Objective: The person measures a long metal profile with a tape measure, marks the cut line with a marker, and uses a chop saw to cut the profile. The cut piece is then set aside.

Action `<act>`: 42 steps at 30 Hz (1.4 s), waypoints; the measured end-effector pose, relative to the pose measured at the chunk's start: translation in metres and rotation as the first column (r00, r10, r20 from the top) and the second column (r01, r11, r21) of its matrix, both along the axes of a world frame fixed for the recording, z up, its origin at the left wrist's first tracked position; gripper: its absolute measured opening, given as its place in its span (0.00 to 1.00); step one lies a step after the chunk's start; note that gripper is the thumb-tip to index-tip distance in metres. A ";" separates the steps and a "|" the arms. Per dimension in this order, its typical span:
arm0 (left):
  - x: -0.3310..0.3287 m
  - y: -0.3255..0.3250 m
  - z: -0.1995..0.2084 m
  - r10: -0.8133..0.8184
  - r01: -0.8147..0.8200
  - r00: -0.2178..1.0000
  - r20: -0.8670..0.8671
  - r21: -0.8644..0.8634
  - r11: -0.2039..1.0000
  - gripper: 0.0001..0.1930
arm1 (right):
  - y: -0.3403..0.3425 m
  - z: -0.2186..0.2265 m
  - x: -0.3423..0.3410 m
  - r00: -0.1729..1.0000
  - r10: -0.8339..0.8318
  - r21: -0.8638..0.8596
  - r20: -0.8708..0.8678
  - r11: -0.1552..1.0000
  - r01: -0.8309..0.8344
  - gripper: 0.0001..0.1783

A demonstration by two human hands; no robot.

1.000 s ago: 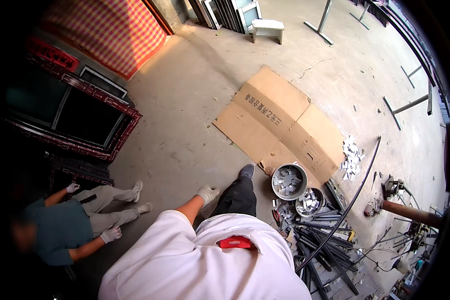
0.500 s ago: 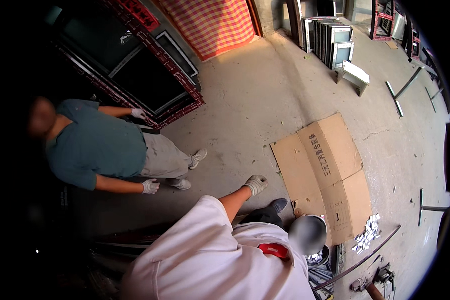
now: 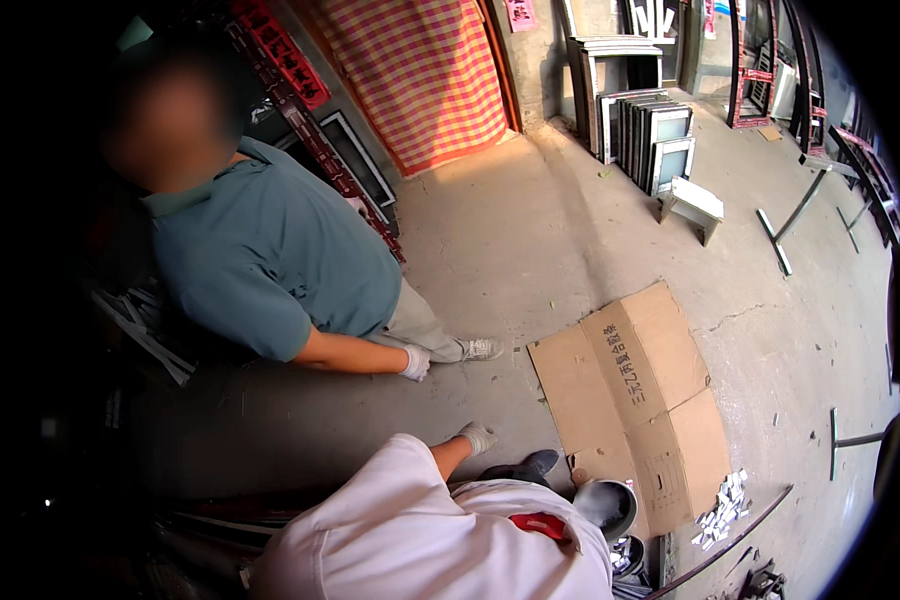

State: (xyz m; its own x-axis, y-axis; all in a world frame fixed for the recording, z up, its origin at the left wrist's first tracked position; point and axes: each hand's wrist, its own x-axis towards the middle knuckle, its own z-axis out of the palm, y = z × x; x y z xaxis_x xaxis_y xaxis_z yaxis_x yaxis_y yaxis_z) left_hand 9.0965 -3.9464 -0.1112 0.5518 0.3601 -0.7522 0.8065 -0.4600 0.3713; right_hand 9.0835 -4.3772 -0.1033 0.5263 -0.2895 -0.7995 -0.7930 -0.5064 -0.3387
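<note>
My left hand (image 3: 477,437), in a light knitted glove, hangs beside my body with its fingers curled in; I see nothing in it. It is nearest to my dark shoe (image 3: 541,461) and the left side of a flattened cardboard sheet (image 3: 625,395) on the floor. My right hand is out of view. By the cardboard's near edge stands a dark bucket (image 3: 610,508), its inside blurred. Another container (image 3: 627,556) with small pale pieces is partly hidden below it. A heap of small white pieces (image 3: 722,510) lies at the cardboard's near right corner.
A co-worker in a teal shirt (image 3: 280,250) stands close on the left, gloved hand lowered, before a dark red-edged frame (image 3: 320,140). Window panels (image 3: 660,140) lean at the back beside a small white stool (image 3: 692,206). Metal stands (image 3: 792,225) occupy the right. A checked curtain (image 3: 410,80) hangs behind.
The co-worker has come nearer and to the right, now hiding much of the large frame. My left hand has moved left and lower in view. The whole view has shifted slightly.
</note>
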 end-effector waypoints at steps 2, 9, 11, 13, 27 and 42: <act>0.033 -0.015 0.017 0.014 -0.012 0.999 0.039 -0.062 0.998 0.15 | -0.014 -0.001 -0.009 0.999 -0.051 -0.012 0.002 0.999 0.051 0.28; 0.106 -0.034 0.038 -0.017 0.065 0.979 0.202 -0.233 0.970 0.15 | -0.053 0.005 -0.088 0.945 -0.327 -0.068 -0.007 0.943 0.326 0.29; 0.122 -0.051 0.046 -0.025 0.077 0.980 0.199 -0.256 0.964 0.15 | -0.063 0.008 -0.123 0.902 -0.433 -0.103 -0.011 0.897 0.429 0.30; 0.116 -0.049 0.039 0.019 0.036 0.983 0.183 -0.290 0.956 0.13 | -0.058 0.011 -0.158 0.854 -0.519 -0.133 -0.026 0.849 0.512 0.30; 0.084 0.006 0.018 -0.028 -0.017 0.987 -0.158 -0.274 0.962 0.18 | 0.027 -0.038 -0.417 0.658 -0.728 -0.353 -0.192 0.677 0.646 0.34; 0.188 -0.072 0.088 -0.332 0.321 0.942 -0.037 -0.183 0.929 0.17 | 0.076 -0.019 -0.340 0.647 -0.681 -0.247 -0.342 0.730 0.638 0.32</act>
State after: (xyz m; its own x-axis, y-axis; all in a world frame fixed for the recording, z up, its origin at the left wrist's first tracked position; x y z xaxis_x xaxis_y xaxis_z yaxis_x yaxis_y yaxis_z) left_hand 9.2841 -4.0188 -0.0234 0.5634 0.0303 -0.8256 0.6482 -0.6359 0.4189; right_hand 8.7432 -4.3013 -0.1220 -0.1781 -0.5236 -0.8331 -0.9776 0.1905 0.0892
